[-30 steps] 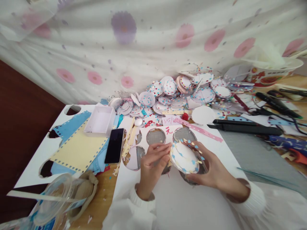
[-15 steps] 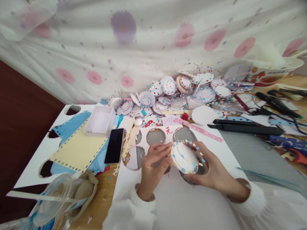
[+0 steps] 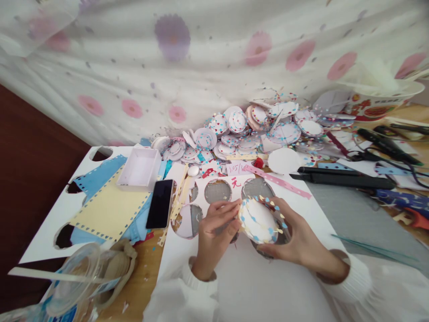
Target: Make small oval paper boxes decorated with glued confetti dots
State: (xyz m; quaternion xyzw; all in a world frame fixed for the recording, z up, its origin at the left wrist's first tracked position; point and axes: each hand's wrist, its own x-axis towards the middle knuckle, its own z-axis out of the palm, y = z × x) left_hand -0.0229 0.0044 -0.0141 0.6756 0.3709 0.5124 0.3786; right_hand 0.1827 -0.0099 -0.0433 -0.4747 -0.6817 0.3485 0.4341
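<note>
A person sits at a cluttered craft table, both hands raised just above a white sheet (image 3: 301, 210) with round holes cut out of it. The right hand (image 3: 295, 237) cradles a white paper disc (image 3: 257, 220) from behind and beneath, fingers curled around its far edge; the disc is tilted toward the camera and rimmed with small blue and yellow dots. The left hand (image 3: 214, 226) pinches the disc's left edge between thumb and fingertips, closed narrowly on the rim. The step in hand looks like fixing or pressing the dotted trim along the disc's edge. The next move likely calls for turning the disc a little in the right hand so the left fingers can reach the next stretch of rim, with a light grip so the paper does not crease. Behind lies a heap of finished discs (image 3: 241, 129); a phone (image 3: 160, 204) rests to the left, near a small white box (image 3: 140, 168).
</note>
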